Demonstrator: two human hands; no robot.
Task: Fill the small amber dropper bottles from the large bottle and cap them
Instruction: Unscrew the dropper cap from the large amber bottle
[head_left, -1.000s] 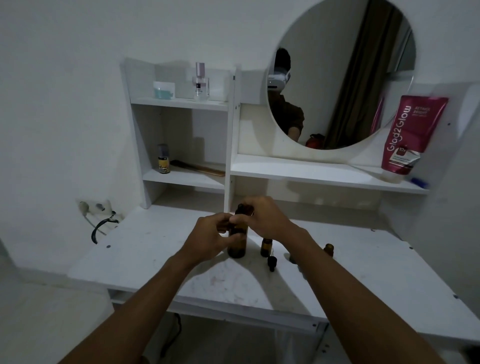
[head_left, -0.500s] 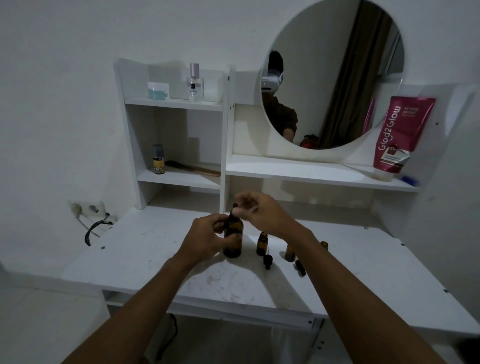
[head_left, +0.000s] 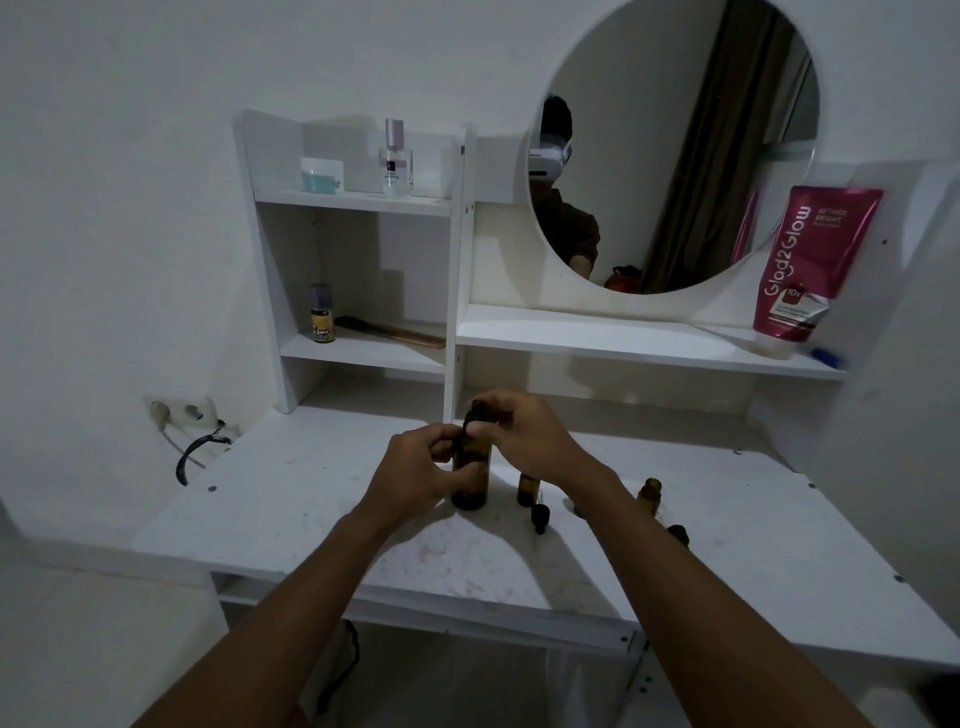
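The large amber bottle stands upright on the white table. My left hand wraps around its body. My right hand pinches the black cap on its top. Just right of it stands a small amber bottle, partly hidden by my right wrist, with a black dropper cap lying in front of it. A second small open bottle stands further right, and another dark cap or bottle lies beside my right forearm.
A white shelf unit with a perfume bottle and a jar rises behind the table. A round mirror and a pink tube are at the back right. A wall socket with a cable is at the left.
My right hand has stayed on the large bottle's cap while its fingers shifted around it. My left hand keeps hold of the bottle's body. The head view has shifted slightly.
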